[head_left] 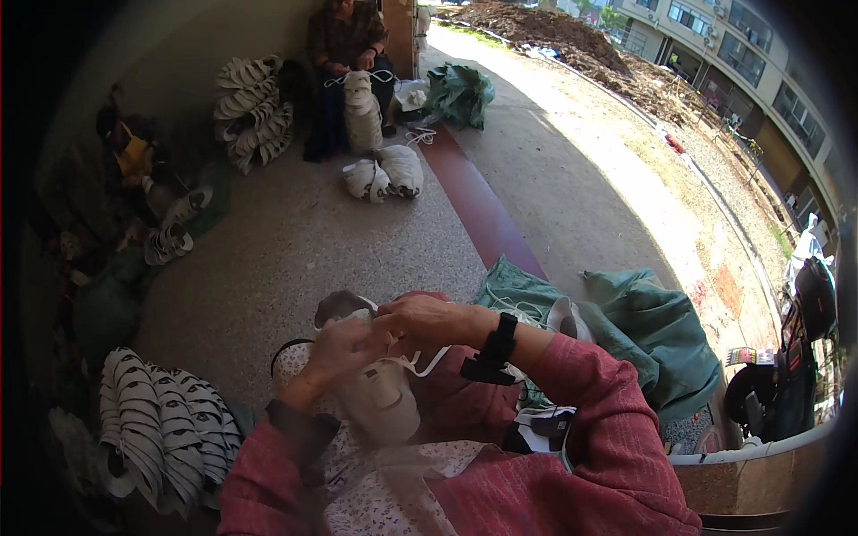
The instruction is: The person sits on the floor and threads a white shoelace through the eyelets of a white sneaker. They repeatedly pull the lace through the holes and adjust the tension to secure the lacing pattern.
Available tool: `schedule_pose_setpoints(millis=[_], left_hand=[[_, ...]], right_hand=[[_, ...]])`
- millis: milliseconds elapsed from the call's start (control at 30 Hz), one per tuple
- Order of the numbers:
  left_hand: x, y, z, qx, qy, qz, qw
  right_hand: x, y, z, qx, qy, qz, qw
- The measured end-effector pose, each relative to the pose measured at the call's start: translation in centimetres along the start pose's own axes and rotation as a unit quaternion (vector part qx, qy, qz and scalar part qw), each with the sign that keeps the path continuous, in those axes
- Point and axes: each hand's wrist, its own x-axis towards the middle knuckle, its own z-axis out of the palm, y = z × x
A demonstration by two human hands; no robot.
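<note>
A pale beige shoe upper point(382, 406) rests over my lap, on a flower-patterned apron point(402, 482). My left hand point(344, 353), slightly blurred, is closed at the upper's top edge. Against it, my right hand point(424, 322) is closed with its fingertips pinched together. A white shoelace point(431, 364) hangs in a loop below the right hand, by the upper. Both hands hide the spot where lace and upper meet. Just beyond the left hand a dark grey rounded part point(338, 305) shows; whether it belongs to this upper I cannot tell.
Stacked shoe uppers point(161, 429) stand at my left. Green sacks point(648, 335) and a white-and-dark shoe piece point(541, 431) lie at my right. Across the floor a seated person point(353, 54) handles a strung stack of uppers point(362, 116); another person point(134, 161) sits at left.
</note>
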Motion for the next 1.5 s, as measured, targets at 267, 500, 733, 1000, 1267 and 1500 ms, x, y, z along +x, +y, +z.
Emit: schedule_pose_setpoints(millis=[267,500,733,1000,1267,1500], left_hand=[[-3.3,-6.0,-12.8,0.21,0.329,-0.098,0.915],[-20.6,-11.4,-30.7,0.293,0.567,-0.235,0.733],[-18.6,-2.7,-10.0,-0.281,0.137,-0.413,0.855],[-8.9,3.3,-3.8,0.083,0.136,-0.01,0.987],[-2.9,0.9,-1.9,0.206,0.045,0.026,0.977],[0.2,2.3,-4.6,0.39,0.061,0.096,0.914]], right_hand=[[-0.3,-0.3,-0.1,-0.09,0.023,-0.012,0.996],[0.9,0.0,1.3,-0.027,0.082,-0.058,0.995],[-0.3,-1.4,1.4,0.025,0.13,0.004,0.991],[-0.6,-3.1,1.6,-0.02,0.129,0.048,0.99],[0.3,-2.0,2.1,-0.053,0.101,0.01,0.993],[0.3,-2.2,2.2,-0.039,0.107,0.011,0.993]])
